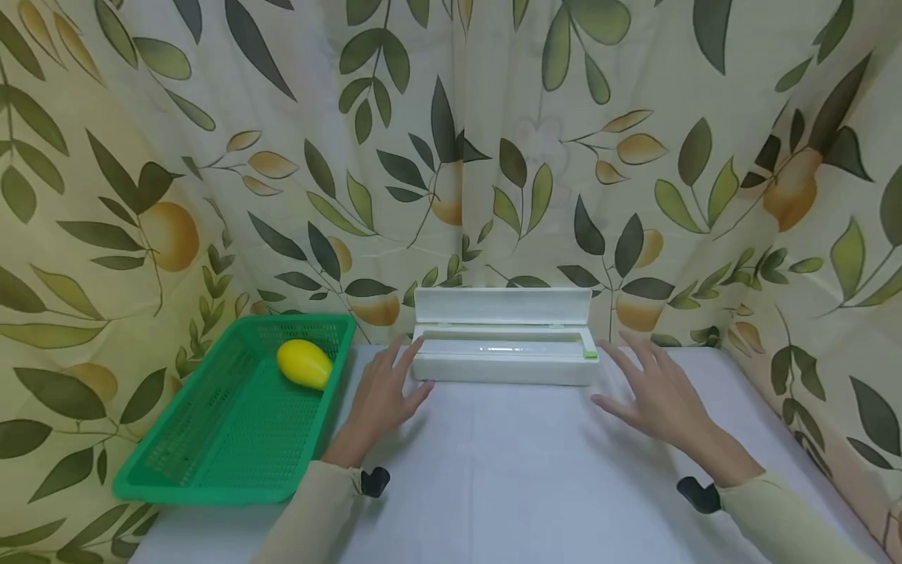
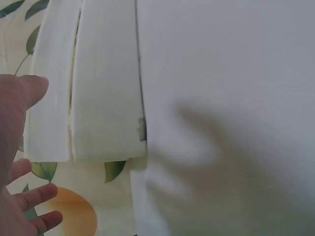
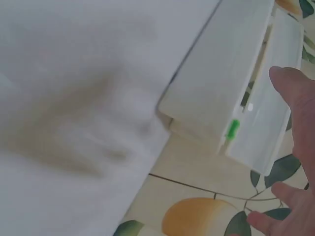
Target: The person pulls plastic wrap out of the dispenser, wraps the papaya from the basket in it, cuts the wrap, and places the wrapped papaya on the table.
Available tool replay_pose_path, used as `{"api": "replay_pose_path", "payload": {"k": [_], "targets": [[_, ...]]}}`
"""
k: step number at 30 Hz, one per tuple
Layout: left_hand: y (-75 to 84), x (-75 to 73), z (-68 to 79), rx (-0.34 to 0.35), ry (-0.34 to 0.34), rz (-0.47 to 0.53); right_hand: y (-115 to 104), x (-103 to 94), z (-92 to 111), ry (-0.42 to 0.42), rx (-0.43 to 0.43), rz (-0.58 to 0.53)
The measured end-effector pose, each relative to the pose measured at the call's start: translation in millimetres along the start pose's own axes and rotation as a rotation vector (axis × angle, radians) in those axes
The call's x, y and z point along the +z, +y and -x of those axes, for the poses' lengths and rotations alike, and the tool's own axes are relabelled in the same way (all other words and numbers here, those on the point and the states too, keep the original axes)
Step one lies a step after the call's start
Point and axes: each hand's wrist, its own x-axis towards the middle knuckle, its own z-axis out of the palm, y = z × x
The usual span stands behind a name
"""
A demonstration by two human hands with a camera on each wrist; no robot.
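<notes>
A long white cling film dispenser (image 1: 506, 371) stands at the back of the table with its lid (image 1: 503, 306) raised. Inside it lies a roll of clear film (image 1: 486, 348), and a small green slider (image 1: 590, 355) sits at its right end. My left hand (image 1: 384, 394) is by the dispenser's left end, fingers spread and holding nothing. At the other end my right hand (image 1: 657, 389) also has its fingers spread, with nothing in it. Both wrist views show the dispenser close by, beyond the thumbs; whether the left fingers touch it I cannot tell.
A green plastic basket (image 1: 232, 495) stands at the left of the white-covered table (image 1: 507, 486). In its far right corner lies a yellow mango-shaped fruit (image 1: 304, 364). Leaf-patterned curtain (image 1: 521, 157) hangs behind the table and along both sides.
</notes>
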Motion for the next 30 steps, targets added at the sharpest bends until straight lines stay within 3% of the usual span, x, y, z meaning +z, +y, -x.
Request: {"api": "replay_pose_path", "payload": {"k": [6,12,17,30], "targets": [[-9.8,1.8,-28.3,0.036,0.021,0.056,2.0,5.3,-35.4,-0.079,0.039,-0.099],[-18.1,8.6,-50.7,0.029,-0.047,0.07,1.8,14.5,-61.7,-0.127,0.055,-0.174],[-20.0,20.7,-64.4,0.01,-0.079,0.074,8.4,25.7,-76.2,-0.138,0.075,-0.221],[-19.0,27.9,-90.6,-0.086,-0.188,0.035,13.2,32.7,-98.4,-0.245,0.182,-0.183]]}}
